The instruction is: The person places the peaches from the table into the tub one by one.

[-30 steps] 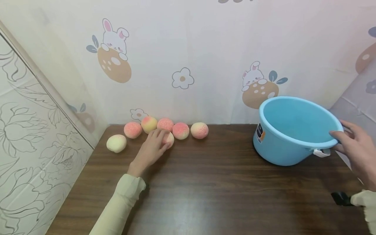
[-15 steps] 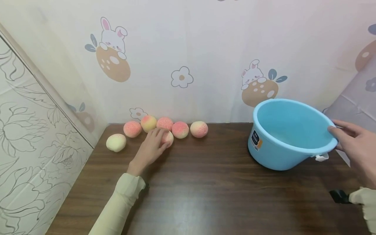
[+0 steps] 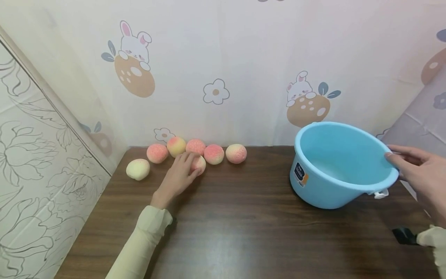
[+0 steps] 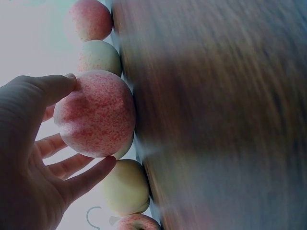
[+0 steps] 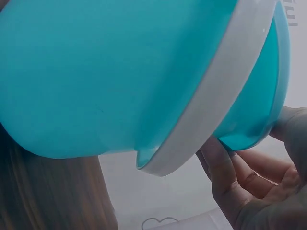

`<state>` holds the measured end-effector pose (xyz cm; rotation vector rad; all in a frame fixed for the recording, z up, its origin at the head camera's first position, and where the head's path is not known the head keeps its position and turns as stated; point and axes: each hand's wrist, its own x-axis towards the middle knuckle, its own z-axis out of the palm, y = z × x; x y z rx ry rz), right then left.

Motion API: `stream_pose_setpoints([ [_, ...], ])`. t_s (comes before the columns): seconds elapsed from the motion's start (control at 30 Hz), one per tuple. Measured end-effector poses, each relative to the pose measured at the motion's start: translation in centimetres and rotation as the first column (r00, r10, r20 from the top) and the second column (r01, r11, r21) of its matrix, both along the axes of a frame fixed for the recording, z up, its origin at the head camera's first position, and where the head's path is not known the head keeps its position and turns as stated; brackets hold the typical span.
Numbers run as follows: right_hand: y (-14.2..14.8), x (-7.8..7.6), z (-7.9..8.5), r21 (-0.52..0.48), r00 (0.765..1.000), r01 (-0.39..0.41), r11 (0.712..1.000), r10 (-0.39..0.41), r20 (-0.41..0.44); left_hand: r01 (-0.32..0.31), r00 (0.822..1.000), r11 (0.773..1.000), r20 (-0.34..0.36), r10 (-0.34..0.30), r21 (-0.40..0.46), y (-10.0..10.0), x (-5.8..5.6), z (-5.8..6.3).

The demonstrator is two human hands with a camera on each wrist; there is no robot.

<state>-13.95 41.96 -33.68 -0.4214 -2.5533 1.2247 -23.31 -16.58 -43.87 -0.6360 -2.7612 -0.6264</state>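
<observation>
My left hand (image 3: 177,176) has its fingers around a pink-speckled peach (image 4: 98,115), which rests on the table. In the left wrist view the thumb lies at the peach's upper side and the fingers curl under its other side. My right hand (image 3: 421,170) grips the rim of a light blue bucket (image 3: 318,192) on the right side of the table, thumb over the rim and fingers outside. The bucket tilts toward the right, and no content shows inside it. Its white handle (image 5: 211,96) runs around the outside below the rim in the right wrist view.
Several more peaches line the back of the brown table (image 3: 223,221): a pale one (image 3: 138,169) at the far left and a pink-and-cream one (image 3: 236,154) at the row's right end. A printed cloth (image 3: 244,58) hangs right behind them.
The right hand has drawn the bucket to the left and toward me, and its label has turned more into view. The left hand stays in place on its peach.
</observation>
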Motion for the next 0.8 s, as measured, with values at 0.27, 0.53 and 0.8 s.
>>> stream_pose_setpoints([
  [0.27,0.0,-0.2,0.3,0.13,0.999,-0.019,0.991,0.013,0.053,0.003,1.0,1.0,-0.009,-0.003,-0.001,0.0,-0.2,-0.3],
  [0.53,-1.3,0.2,0.5,0.147,0.997,-0.049,0.988,0.041,0.058,0.0,1.0,1.0,-0.011,0.0,0.003,0.0,-0.1,-0.3],
  [0.8,-3.0,0.4,0.8,0.17,0.993,-0.115,0.979,0.107,0.054,0.007,1.0,1.0,-0.016,-0.006,0.003,0.0,0.0,-0.2],
])
